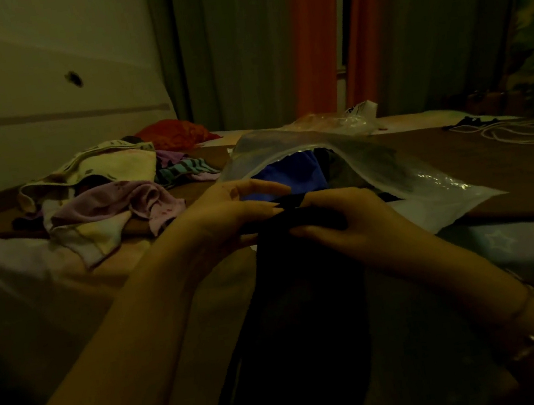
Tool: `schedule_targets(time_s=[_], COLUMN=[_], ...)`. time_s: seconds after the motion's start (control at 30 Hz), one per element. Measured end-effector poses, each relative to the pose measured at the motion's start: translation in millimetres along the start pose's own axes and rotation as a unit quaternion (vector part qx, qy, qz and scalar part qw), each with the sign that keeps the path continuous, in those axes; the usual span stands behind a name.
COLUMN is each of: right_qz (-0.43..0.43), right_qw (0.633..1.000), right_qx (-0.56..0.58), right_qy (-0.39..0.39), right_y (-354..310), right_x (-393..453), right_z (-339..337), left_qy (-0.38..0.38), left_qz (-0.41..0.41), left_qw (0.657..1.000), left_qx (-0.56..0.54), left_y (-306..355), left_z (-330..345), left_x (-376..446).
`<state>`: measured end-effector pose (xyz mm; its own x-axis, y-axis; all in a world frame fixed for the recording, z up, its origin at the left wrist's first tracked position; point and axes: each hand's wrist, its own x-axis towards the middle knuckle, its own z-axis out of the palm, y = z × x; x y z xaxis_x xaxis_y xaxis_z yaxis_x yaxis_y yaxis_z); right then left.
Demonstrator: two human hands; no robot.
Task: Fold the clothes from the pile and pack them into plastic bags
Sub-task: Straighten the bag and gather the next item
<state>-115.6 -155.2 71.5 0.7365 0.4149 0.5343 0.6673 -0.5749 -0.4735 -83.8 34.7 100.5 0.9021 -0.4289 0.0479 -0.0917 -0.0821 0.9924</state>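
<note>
A dark garment (297, 319) hangs down from both hands in the middle of the dim view. My left hand (222, 216) pinches its top left edge, and my right hand (341, 222) grips the top right edge with curled fingers. Just behind them lies a clear plastic bag (429, 185) with its mouth facing me; a blue garment (292, 174) and other dark cloth sit inside. The pile of clothes (101, 195), cream, lilac and striped pieces, lies on the bed to the left.
A red cloth (175, 134) lies behind the pile by the white headboard (35, 98). More crumpled clear plastic (347, 121) sits behind the bag. White cord (521, 131) is coiled at far right. Green and orange curtains (313, 32) hang behind the bed.
</note>
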Motion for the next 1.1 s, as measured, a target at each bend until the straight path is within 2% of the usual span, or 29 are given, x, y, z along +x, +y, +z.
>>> schedule_targets(time_s=[0.27, 0.6, 0.67, 0.77, 0.9, 1.0, 1.1], right_qz=[0.030, 0.055, 0.059, 0.060, 0.130, 0.174, 0.174], right_qw=[1.000, 0.997, 0.997, 0.997, 0.990, 0.972, 0.963], right_qx=[0.004, 0.010, 0.002, 0.004, 0.015, -0.091, -0.174], right_qy=[-0.002, 0.052, 0.054, 0.038, -0.058, -0.132, -0.111], right_y=[4, 8, 9, 9, 12, 19, 22], right_x=[1, 3, 3, 1, -4, -12, -16], right_z=[-2, -1, 0, -1, -14, -24, -25], left_qy=[-0.032, -0.058, -0.064, -0.030, -0.006, 0.032, 0.061], left_qz=[0.005, 0.020, 0.029, 0.055, 0.075, 0.096, 0.114], left_qw=[0.999, 0.998, 0.998, 0.996, 0.992, 0.973, 0.942], left_qx=[0.004, -0.035, -0.003, 0.055, 0.106, 0.206, 0.308], left_y=[1, 3, 2, -1, 3, 4, -5], left_z=[-3, -1, 0, -1, -11, -22, -28], left_x=[-2, -4, -4, -5, -11, -15, -14])
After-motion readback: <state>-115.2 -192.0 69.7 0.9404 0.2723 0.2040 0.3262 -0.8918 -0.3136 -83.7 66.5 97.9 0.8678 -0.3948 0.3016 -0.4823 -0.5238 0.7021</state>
